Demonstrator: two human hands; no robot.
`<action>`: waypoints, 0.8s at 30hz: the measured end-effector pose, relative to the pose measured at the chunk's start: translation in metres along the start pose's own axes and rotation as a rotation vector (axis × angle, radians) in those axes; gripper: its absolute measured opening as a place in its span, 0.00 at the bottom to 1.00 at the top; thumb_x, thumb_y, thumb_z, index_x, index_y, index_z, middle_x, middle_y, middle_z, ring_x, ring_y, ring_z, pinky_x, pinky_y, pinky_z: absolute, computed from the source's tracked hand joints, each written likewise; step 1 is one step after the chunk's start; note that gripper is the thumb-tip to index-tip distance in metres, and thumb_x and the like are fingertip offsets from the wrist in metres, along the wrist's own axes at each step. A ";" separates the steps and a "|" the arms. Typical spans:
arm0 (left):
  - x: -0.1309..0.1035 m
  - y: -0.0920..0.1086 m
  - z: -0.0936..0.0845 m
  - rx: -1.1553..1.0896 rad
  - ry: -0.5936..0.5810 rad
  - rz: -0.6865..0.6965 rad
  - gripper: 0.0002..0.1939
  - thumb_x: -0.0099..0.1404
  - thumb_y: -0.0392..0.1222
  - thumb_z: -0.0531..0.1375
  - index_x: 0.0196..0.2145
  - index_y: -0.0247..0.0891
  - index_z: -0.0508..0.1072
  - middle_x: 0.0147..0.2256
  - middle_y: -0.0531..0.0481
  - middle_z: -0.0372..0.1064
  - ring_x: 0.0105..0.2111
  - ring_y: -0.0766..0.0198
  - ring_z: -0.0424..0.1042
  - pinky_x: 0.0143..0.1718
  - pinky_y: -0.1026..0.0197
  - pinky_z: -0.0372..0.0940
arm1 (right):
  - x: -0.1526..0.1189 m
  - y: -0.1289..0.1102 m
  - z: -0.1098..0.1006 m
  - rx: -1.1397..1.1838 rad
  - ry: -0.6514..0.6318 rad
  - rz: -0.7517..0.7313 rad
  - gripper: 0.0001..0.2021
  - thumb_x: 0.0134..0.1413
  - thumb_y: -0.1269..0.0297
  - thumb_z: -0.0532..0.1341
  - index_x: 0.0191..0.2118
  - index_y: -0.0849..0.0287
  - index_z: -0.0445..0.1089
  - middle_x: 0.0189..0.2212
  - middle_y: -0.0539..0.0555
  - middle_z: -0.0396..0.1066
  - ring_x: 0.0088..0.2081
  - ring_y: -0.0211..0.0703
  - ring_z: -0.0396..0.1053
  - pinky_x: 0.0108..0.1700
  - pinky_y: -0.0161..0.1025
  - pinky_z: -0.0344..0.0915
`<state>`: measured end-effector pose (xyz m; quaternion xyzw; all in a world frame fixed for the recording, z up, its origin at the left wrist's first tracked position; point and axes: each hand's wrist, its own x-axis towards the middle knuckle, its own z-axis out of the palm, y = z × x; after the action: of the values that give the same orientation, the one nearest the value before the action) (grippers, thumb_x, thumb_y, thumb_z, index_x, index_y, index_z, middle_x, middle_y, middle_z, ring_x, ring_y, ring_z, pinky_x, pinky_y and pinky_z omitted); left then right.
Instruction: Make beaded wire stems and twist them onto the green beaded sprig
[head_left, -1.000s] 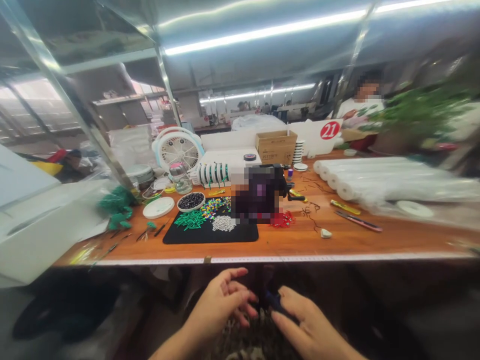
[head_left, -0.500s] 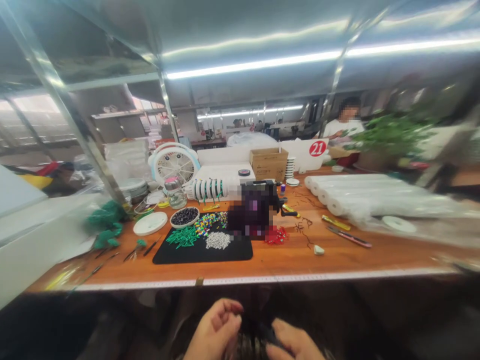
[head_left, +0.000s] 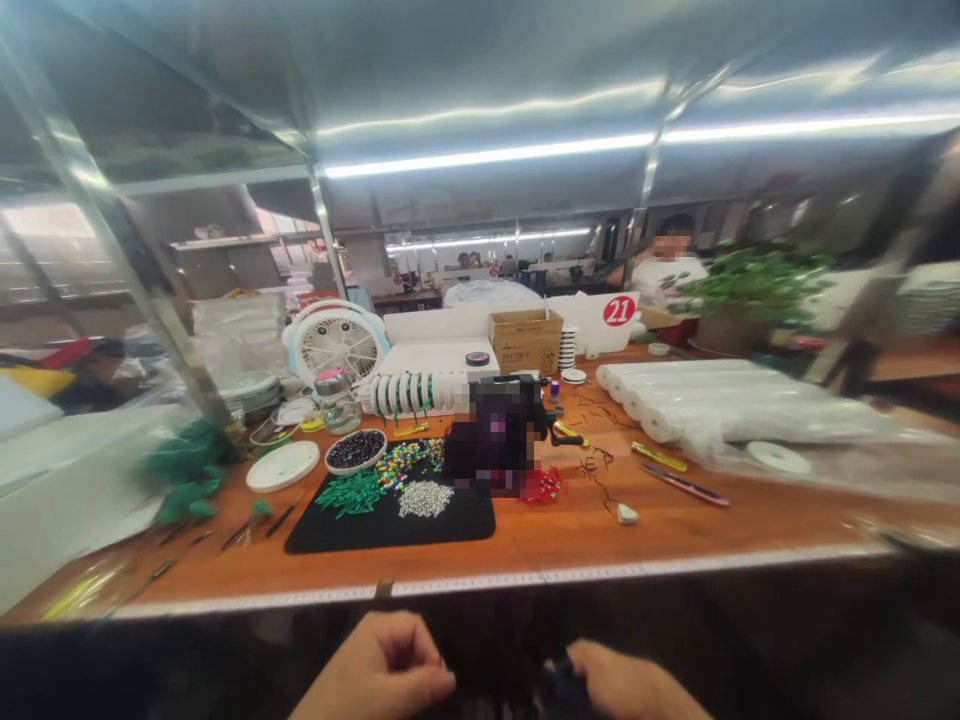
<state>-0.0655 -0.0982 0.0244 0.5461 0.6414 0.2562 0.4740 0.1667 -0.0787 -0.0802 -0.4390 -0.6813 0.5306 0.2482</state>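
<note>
My left hand (head_left: 386, 665) is below the table's front edge, its fingers curled and thumb pressed in. What it holds, if anything, is hidden. To its right my right hand (head_left: 626, 682) is closed round a dark object (head_left: 566, 685), too dim to identify. Beyond the hands, on the table, lies a black mat (head_left: 450, 530) bearing green sleeves (head_left: 352, 492), silver pieces (head_left: 424, 499) and mixed coloured beads (head_left: 401, 462). A white dish of black pieces (head_left: 356, 450) touches the mat's far left. A pixelated dark device stands at the mat's right side, beside small red pieces (head_left: 545, 486).
A white lid (head_left: 283, 466), glass jar (head_left: 339, 402), fan (head_left: 337, 350) and wire spools (head_left: 405, 394) stand left and back. A cardboard box (head_left: 525, 342) is behind. Plastic-wrapped rolls (head_left: 720, 395) and a cutter knife (head_left: 686, 484) lie right. A person (head_left: 667, 275) sits beyond.
My hands have moved apart, the left one leftward and the right one rightward. The camera view has shifted, so the table appears slightly lower and further left.
</note>
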 end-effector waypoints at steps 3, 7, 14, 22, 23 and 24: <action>-0.001 0.004 0.014 -0.041 -0.126 -0.010 0.07 0.43 0.36 0.63 0.16 0.35 0.67 0.17 0.57 0.61 0.21 0.68 0.57 0.24 0.66 0.51 | -0.010 -0.031 -0.015 -0.001 -0.116 -0.181 0.13 0.52 0.57 0.56 0.31 0.57 0.76 0.31 0.54 0.71 0.33 0.46 0.68 0.34 0.37 0.64; -0.001 0.007 0.027 -0.136 -0.198 -0.065 0.09 0.42 0.39 0.64 0.17 0.35 0.66 0.16 0.57 0.60 0.20 0.69 0.56 0.23 0.66 0.50 | -0.034 -0.061 -0.028 0.007 -0.178 -0.357 0.14 0.57 0.59 0.54 0.41 0.55 0.74 0.42 0.55 0.69 0.44 0.48 0.67 0.47 0.38 0.61; 0.004 -0.005 0.030 -0.200 -0.253 -0.081 0.13 0.42 0.42 0.67 0.18 0.35 0.65 0.16 0.57 0.60 0.19 0.70 0.54 0.23 0.66 0.48 | -0.033 -0.055 -0.020 -0.063 -0.159 -0.341 0.13 0.56 0.62 0.56 0.43 0.56 0.74 0.47 0.58 0.67 0.50 0.51 0.64 0.53 0.41 0.58; 0.006 -0.009 0.031 -0.226 -0.288 -0.035 0.19 0.41 0.48 0.68 0.16 0.36 0.63 0.16 0.57 0.58 0.19 0.71 0.53 0.22 0.66 0.47 | -0.030 -0.055 -0.002 0.051 -0.065 -0.357 0.13 0.56 0.61 0.54 0.26 0.62 0.69 0.28 0.53 0.65 0.32 0.41 0.63 0.36 0.35 0.60; 0.006 -0.011 0.031 -0.222 -0.275 -0.028 0.19 0.42 0.49 0.68 0.17 0.35 0.63 0.16 0.57 0.58 0.18 0.71 0.53 0.22 0.65 0.47 | -0.030 -0.052 0.001 0.083 -0.034 -0.317 0.14 0.56 0.60 0.54 0.24 0.61 0.67 0.27 0.52 0.63 0.31 0.40 0.62 0.34 0.34 0.59; 0.007 -0.012 0.032 -0.226 -0.270 -0.023 0.19 0.42 0.49 0.68 0.17 0.35 0.63 0.16 0.57 0.59 0.18 0.71 0.53 0.22 0.65 0.48 | -0.030 -0.049 0.004 0.119 -0.010 -0.275 0.14 0.55 0.60 0.55 0.22 0.61 0.64 0.25 0.50 0.61 0.29 0.39 0.60 0.32 0.34 0.58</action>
<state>-0.0421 -0.1007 -0.0013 0.5116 0.5452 0.2456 0.6171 0.1616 -0.1088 -0.0312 -0.3235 -0.7036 0.5331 0.3406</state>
